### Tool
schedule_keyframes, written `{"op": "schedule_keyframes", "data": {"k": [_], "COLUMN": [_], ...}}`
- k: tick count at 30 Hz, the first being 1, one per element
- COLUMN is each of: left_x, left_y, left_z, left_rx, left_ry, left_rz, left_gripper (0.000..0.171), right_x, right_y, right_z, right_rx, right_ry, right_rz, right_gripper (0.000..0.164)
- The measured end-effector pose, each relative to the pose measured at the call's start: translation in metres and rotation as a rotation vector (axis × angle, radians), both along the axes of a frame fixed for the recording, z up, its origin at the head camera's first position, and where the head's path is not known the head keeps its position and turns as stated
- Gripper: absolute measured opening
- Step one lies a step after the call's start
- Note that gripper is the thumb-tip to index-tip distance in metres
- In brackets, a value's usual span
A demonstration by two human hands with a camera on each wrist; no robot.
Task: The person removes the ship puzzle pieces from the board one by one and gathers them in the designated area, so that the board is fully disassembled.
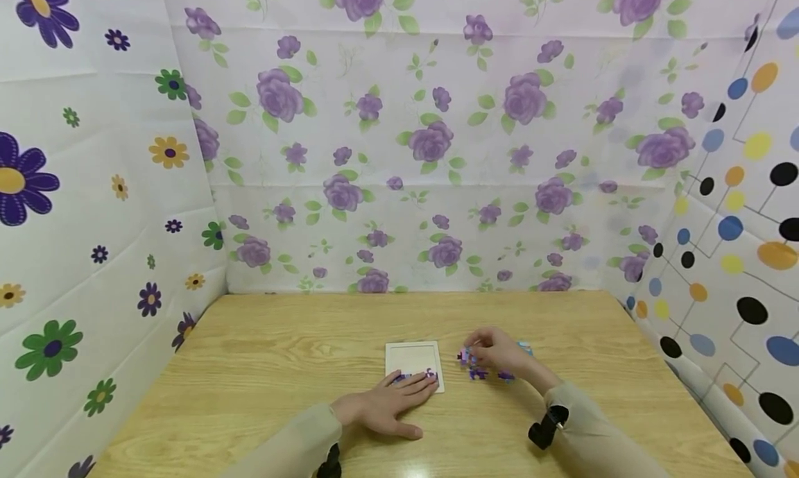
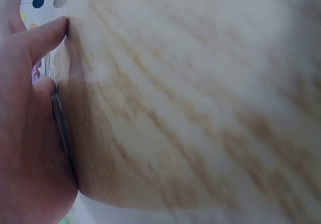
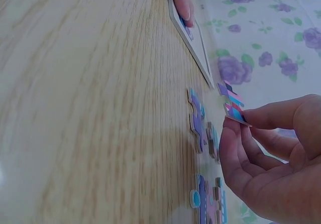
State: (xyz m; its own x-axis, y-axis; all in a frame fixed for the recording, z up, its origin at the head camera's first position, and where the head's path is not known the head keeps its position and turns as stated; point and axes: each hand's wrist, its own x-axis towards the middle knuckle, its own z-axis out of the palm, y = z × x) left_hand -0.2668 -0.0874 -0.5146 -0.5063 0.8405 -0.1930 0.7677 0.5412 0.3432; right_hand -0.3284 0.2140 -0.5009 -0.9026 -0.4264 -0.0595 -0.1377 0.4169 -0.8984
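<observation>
A white square puzzle tray (image 1: 412,354) lies on the table, with a few purple jigsaw pieces (image 1: 431,373) along its near side. My left hand (image 1: 385,403) rests with straight, spread fingers over that near side, partly covering those pieces. To the right of the tray, my right hand (image 1: 499,352) pinches a colourful jigsaw piece (image 3: 234,111) between thumb and fingertips. In the right wrist view this piece is tilted above the table. Loose purple jigsaw pieces (image 3: 196,123) lie beneath and beside the right hand, some hidden behind it in the head view.
The wooden table (image 1: 281,346) carries everything. A cloth with purple roses (image 1: 431,141) hangs at its back edge. A flowered cloth (image 1: 112,207) stands along the left, and a dotted cloth (image 1: 711,256) along the right.
</observation>
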Motion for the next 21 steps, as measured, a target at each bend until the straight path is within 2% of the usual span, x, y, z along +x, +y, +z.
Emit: {"op": "schedule_keyframes", "data": {"k": [21], "left_x": [-0.002], "left_y": [-0.003], "left_z": [-0.003], "left_rx": [0.022], "left_ry": [-0.001], "left_rz": [-0.027], "left_gripper": [0.077], "right_x": [0.009], "right_y": [0.028], "right_z": [-0.003], "right_rx": [-0.004], "right_ry": [-0.004], "right_rz": [-0.035], "right_gripper": [0.027]}}
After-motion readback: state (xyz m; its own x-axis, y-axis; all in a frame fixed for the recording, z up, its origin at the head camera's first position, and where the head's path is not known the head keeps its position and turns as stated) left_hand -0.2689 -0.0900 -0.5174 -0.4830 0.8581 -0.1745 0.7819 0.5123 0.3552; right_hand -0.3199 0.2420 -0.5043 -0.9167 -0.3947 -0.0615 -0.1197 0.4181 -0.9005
